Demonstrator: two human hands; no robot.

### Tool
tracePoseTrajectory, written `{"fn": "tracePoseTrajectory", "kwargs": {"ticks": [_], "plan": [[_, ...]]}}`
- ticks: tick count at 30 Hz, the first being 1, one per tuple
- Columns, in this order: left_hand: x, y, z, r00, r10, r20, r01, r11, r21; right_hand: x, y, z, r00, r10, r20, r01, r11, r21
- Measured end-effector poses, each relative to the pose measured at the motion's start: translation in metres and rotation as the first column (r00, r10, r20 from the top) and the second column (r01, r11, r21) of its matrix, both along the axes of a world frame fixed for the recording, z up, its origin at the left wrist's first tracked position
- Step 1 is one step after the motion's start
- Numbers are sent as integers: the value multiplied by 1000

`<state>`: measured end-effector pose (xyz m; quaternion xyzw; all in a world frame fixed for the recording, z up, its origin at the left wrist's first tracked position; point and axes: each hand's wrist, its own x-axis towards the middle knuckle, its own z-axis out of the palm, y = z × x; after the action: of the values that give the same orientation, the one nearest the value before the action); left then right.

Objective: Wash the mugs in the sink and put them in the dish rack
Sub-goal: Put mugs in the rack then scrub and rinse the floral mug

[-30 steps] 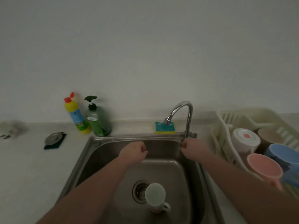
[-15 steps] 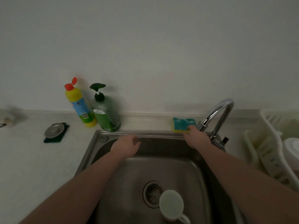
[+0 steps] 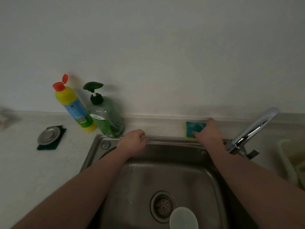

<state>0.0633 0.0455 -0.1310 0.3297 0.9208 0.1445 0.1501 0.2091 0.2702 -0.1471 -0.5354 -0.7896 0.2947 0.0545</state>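
Note:
A pale mug (image 3: 183, 218) stands upright in the steel sink (image 3: 165, 177), just right of the drain and cut off by the bottom edge. My right hand (image 3: 208, 134) lies on the blue-and-yellow sponge (image 3: 193, 128) on the ledge behind the sink, fingers closing around it. My left hand (image 3: 132, 142) hovers at the sink's back rim with its fingers loosely curled and nothing in it. The dish rack (image 3: 290, 164) shows only as a pale corner at the right edge.
The chrome tap (image 3: 250, 131) arches over the sink's back right corner, close to my right forearm. A yellow bottle with a red cap (image 3: 74, 104) and a green pump soap bottle (image 3: 105, 116) stand behind the left corner. A metal sink plug (image 3: 48, 138) rests on a dark pad.
My right hand has moved from near the tap base up onto the sponge. My left hand has drifted to the sink's back rim. The view has swung left, so the rack is mostly out of frame.

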Motion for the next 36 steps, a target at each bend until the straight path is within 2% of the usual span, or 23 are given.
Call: {"fn": "tracePoseTrajectory", "kwargs": {"ticks": [5,9,12,14,15,18,20,22,24,26,28,33,36], "plan": [[-3,5,2,1000,6,-4,-6,999,44,-7,-6,2,994,-88,-61,85,995,-48],[2,1,18,991,80,-103,-60,980,188,-14,-22,16,989,-77,-125,62,990,-125],[4,-11,38,968,145,-205,-72,944,323,-24,-43,33,965,-101,-244,62,985,-163],[3,-19,54,942,196,-271,-68,905,419,-35,-61,46,932,-119,-343,31,968,-250],[2,-24,62,926,228,-300,-66,882,467,-42,-71,52,902,-155,-403,8,940,-342],[-9,-35,79,870,356,-342,-88,792,604,-62,-104,77,800,-305,-517,-95,787,-610],[-20,-40,91,829,489,-270,-176,688,704,-75,-121,90,783,-316,-535,-163,726,-668],[-31,-42,105,796,591,-131,-290,562,774,-88,-132,103,772,-306,-558,-211,705,-678],[-42,-42,121,782,623,27,-397,465,791,-101,-139,116,766,-284,-577,-233,714,-660],[-58,-39,128,781,599,175,-488,413,769,-112,-143,127,755,-270,-598,-249,725,-642],[-74,-36,128,791,546,277,-538,404,740,-121,-144,138,744,-262,-614,-267,726,-634],[-93,-30,127,761,401,510,-649,459,607,-138,-146,154,738,-226,-635,-299,735,-609],[-99,-31,121,783,355,511,-622,472,625,-148,-149,158,737,-223,-638,-301,737,-606]]}}
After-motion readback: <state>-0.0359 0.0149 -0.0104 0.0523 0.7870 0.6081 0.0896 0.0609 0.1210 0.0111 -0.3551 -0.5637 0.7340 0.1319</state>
